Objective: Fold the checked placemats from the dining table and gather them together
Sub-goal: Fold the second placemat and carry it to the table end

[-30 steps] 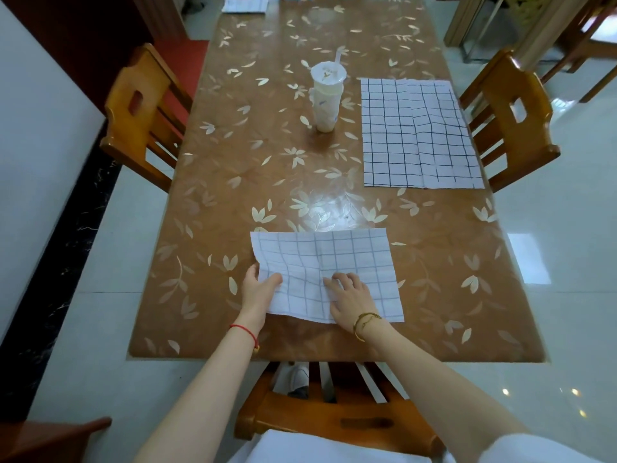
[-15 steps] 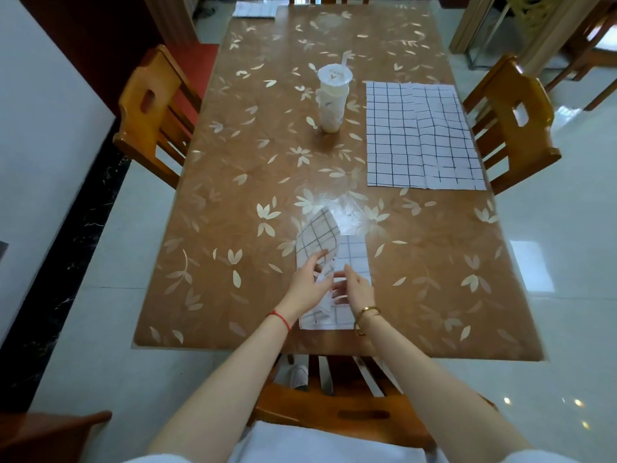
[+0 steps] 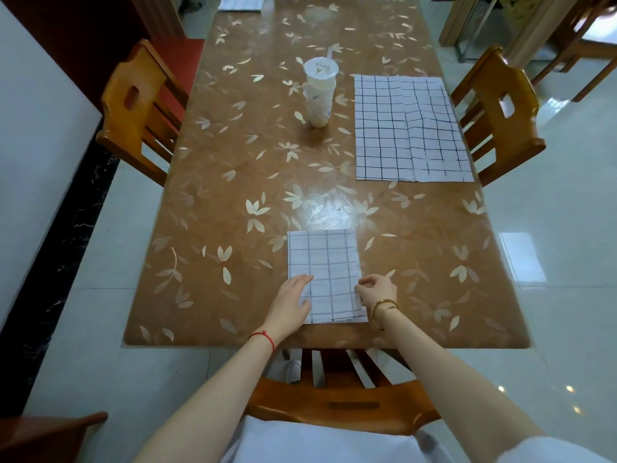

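A folded white placemat [image 3: 325,265] with dark checks lies near the front edge of the dining table [image 3: 233,202]. My left hand [image 3: 293,304] rests flat on its lower left side, fingers straight. My right hand [image 3: 377,290] pinches the mat's right edge with curled fingers. A second checked placemat [image 3: 409,128] lies unfolded and spread out at the table's right side, by a chair. Another checked cloth [image 3: 238,2] shows at the far left corner of the table, partly cut off.
A white lidded cup [image 3: 319,93] with a straw stands mid-table, left of the spread mat. Wooden chairs stand at the left [image 3: 140,108], the right [image 3: 500,111] and the front [image 3: 337,406] of the table. A white wall runs along the left.
The near placemat went from a wide half-fold to a narrow rectangle: the left hand carried its left side over to the right. Both hands now sit at its lower edges.
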`<action>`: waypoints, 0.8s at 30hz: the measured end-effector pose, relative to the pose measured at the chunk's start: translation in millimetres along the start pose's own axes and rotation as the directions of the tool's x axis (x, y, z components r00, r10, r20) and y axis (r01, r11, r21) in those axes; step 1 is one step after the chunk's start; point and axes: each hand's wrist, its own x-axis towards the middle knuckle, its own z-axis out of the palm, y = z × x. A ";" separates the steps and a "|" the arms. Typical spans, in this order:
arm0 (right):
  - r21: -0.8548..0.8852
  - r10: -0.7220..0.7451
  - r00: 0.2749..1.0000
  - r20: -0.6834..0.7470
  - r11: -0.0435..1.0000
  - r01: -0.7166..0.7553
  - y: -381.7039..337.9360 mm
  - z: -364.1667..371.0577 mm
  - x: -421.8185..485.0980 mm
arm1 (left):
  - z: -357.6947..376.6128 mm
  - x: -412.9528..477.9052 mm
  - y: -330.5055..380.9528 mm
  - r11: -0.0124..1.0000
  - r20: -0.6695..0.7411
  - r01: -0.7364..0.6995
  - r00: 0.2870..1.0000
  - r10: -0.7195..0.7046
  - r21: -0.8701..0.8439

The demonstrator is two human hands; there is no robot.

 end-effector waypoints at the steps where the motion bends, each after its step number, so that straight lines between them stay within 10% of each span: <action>1: -0.010 0.003 1.000 -0.004 1.000 -0.003 0.7 0.4 -1.5 | 0.4 -1.6 -6.3 0.998 0.007 -0.001 1.000 0.001 0.056; 10: -0.161 -0.113 0.992 -0.051 0.982 0.103 4.3 -1.6 -9.4 | 5.1 -1.9 -26.3 0.942 0.055 0.009 0.998 -0.029 0.336; 15: -0.256 -0.415 0.903 -0.111 0.890 0.377 -17.6 3.2 -8.0 | -7.7 18.1 -21.3 0.941 -0.056 -0.009 0.998 0.029 0.339; 19: -0.476 -0.618 0.775 0.132 0.646 0.596 -44.3 23.8 5.9 | -23.4 53.3 -16.5 0.906 -0.071 0.001 0.997 0.032 0.423; 24: -0.633 -0.490 0.766 0.415 0.449 0.630 -72.6 55.3 27.0 | -39.1 90.6 -15.8 0.817 0.010 0.012 1.000 -0.022 0.576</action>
